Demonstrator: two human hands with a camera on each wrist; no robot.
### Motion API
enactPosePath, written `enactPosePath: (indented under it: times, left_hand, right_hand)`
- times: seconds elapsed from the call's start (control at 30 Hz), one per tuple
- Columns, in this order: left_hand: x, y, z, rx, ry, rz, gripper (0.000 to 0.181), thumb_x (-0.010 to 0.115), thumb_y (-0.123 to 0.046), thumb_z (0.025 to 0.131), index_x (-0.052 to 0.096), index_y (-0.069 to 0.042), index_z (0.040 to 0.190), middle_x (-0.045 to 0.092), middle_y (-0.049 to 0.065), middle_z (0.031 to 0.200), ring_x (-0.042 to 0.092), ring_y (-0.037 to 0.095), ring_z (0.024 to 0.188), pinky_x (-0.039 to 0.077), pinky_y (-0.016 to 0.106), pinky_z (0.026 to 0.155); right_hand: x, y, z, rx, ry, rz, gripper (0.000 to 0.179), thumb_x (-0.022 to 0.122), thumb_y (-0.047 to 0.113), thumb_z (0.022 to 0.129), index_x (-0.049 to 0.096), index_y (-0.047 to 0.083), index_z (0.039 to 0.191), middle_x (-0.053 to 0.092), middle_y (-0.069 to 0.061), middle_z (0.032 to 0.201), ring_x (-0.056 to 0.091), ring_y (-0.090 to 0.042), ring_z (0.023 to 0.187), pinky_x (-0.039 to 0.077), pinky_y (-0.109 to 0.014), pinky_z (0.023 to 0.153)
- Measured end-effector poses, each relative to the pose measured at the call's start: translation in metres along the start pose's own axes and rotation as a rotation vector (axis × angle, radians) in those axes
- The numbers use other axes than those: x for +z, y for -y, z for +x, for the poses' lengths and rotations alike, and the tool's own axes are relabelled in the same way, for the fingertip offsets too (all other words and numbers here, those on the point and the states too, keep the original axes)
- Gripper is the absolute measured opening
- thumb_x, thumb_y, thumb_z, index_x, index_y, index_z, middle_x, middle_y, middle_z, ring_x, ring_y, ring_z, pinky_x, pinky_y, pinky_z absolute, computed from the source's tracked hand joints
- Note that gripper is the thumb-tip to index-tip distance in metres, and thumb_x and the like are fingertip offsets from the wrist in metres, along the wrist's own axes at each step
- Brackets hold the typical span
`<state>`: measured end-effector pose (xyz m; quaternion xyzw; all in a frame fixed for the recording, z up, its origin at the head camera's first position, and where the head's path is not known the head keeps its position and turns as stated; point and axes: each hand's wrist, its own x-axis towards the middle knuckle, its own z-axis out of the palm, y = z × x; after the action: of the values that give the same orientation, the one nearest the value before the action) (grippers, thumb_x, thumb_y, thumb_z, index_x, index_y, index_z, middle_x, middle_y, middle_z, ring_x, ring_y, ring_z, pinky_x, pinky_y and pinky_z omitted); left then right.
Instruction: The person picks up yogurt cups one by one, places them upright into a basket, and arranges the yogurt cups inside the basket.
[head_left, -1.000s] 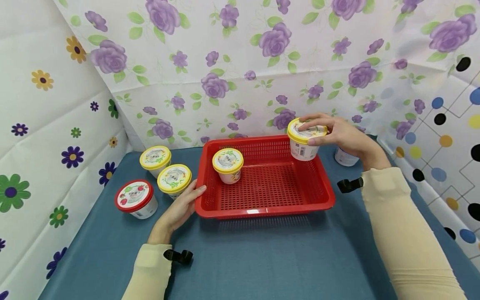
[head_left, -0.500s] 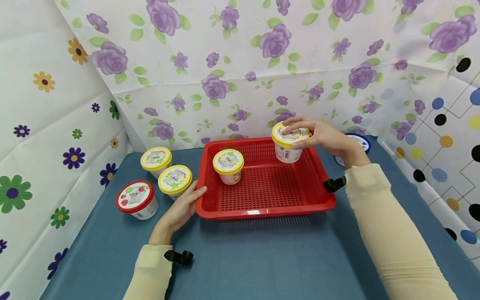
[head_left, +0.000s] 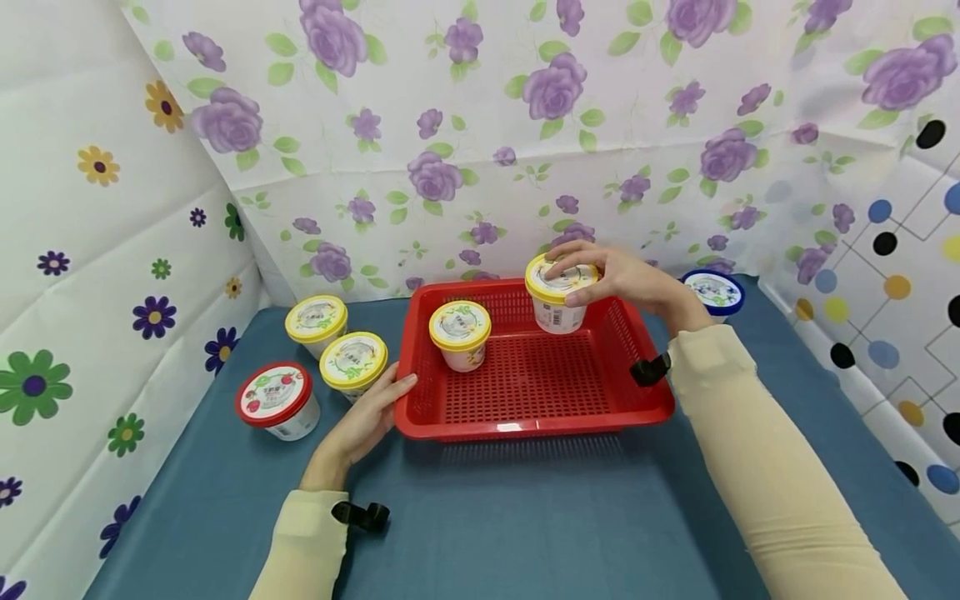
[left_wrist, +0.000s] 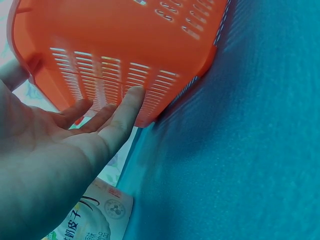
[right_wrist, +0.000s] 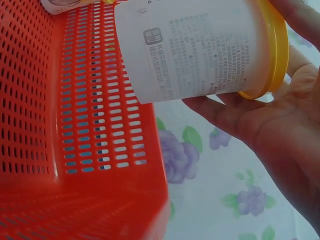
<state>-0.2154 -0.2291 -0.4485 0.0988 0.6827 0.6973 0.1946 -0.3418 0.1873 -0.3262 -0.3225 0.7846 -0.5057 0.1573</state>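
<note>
My right hand (head_left: 626, 282) grips a yellow-lidded white tub (head_left: 558, 312) from above, fingers across its lid. That tub is upright inside the back right part of a red plastic basket (head_left: 525, 423); whether it touches the floor is hard to tell. The right wrist view shows printed text on the tub (right_wrist: 200, 55), with fingers round its lid end. At the basket's left side, my left hand (head_left: 367, 425) holds the rim, thumb over it. In the left wrist view its fingers (left_wrist: 125, 112) lie against the slotted outer wall. Another yellow-lidded tub (head_left: 461, 333) stands inside the basket's left.
Left of the basket stand two yellow-lidded tubs, one behind (head_left: 316, 321) and one nearer (head_left: 354, 362), plus a red-lidded tub (head_left: 277, 400). A blue-lidded tub (head_left: 714, 293) stands at the back right, partly behind the right forearm. Flowered cloth (head_left: 480, 167) hangs behind the blue table (head_left: 525, 525).
My right hand has carried the yellow-lidded tub leftward and slightly down within the basket. The blue-lidded tub behind the arm has come more into sight. My left hand keeps its hold on the rim.
</note>
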Motion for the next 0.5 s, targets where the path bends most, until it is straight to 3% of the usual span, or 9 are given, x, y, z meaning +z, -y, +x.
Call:
enactPosePath:
  times: [0.27, 0.5]
  left_hand:
    - [0.0, 0.001, -0.001, 0.009, 0.005, -0.004, 0.066, 0.046, -0.033, 0.111, 0.017, -0.01, 0.165, 0.034, 0.021, 0.161, 0.043, 0.035, 0.141, 0.048, 0.036, 0.108]
    - [-0.001, 0.002, -0.001, 0.009, -0.001, -0.011, 0.065, 0.048, -0.033, 0.111, 0.019, -0.012, 0.165, 0.034, 0.02, 0.162, 0.042, 0.034, 0.141, 0.05, 0.032, 0.105]
  right_hand:
    - [0.009, -0.003, 0.015, 0.008, 0.043, 0.048, 0.043, 0.077, 0.01, 0.091, 0.07, 0.006, 0.133, 0.04, 0.0, 0.159, 0.036, -0.029, 0.143, 0.042, -0.055, 0.107]
    - [0.018, -0.007, 0.025, 0.044, 0.06, 0.02, 0.043, 0.079, 0.016, 0.091, 0.071, 0.009, 0.132, 0.043, -0.001, 0.157, 0.04, -0.03, 0.141, 0.042, -0.057, 0.108]
